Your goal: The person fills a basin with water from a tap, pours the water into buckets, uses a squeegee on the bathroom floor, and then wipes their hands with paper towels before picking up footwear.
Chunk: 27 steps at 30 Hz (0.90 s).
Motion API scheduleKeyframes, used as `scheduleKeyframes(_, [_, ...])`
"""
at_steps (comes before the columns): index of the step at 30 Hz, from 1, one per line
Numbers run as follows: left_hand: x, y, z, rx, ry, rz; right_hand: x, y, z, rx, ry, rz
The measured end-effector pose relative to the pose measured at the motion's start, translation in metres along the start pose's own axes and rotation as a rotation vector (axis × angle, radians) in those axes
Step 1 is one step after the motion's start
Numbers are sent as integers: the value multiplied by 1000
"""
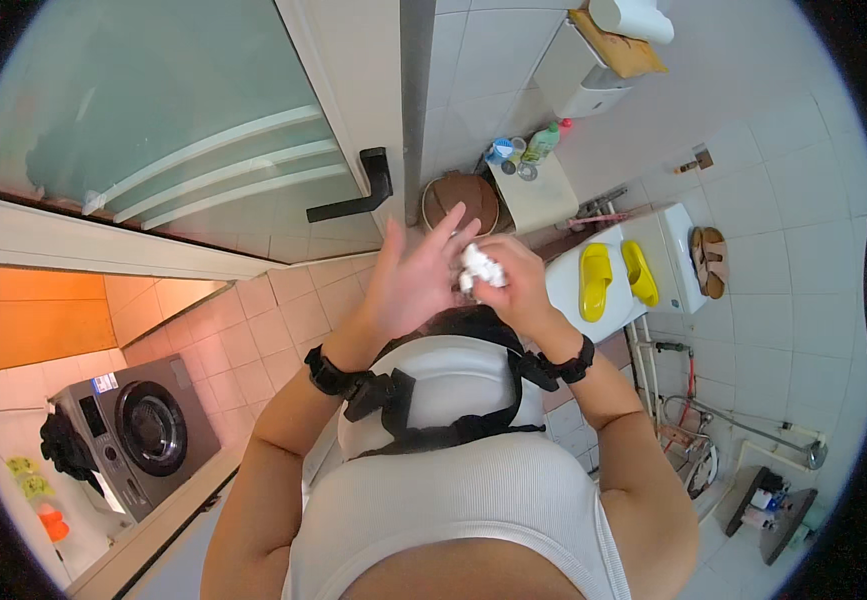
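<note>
My right hand (521, 285) is closed around a crumpled white tissue (481, 268), held in front of my body. Beside it, almost touching the tissue, is my left hand (411, 268) with its fingers spread and slightly blurred. Black straps circle both wrists. Just beyond the hands stands a round brown bin (458, 195), its lower part hidden behind my fingers.
A glazed door (203, 120) with a black handle (378, 185) stands at the left. To the right, yellow slippers (595, 282) rest on a white surface, near brown sandals (708, 262). Several bottles crowd a small white cabinet (543, 195). A grey washing machine (143, 430) shows through the doorway.
</note>
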<state>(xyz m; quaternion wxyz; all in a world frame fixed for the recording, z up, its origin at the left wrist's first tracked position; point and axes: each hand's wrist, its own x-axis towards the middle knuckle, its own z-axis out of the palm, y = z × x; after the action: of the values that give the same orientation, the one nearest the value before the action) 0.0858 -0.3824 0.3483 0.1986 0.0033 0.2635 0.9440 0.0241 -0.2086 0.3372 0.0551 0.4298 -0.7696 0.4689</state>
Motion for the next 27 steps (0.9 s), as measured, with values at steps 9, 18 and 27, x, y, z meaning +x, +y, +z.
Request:
scheduleKeyframes(9, [13, 15, -14, -298, -73, -45, -17, 67, -31, 128, 542, 444])
scheduleKeyframes(18, [31, 26, -22, -338, -22, -13, -38, 149, -86, 66, 865, 613])
scheduleKeyframes(27, [50, 28, -24, -290, -15, 6, -19, 135, -88, 206, 493, 579])
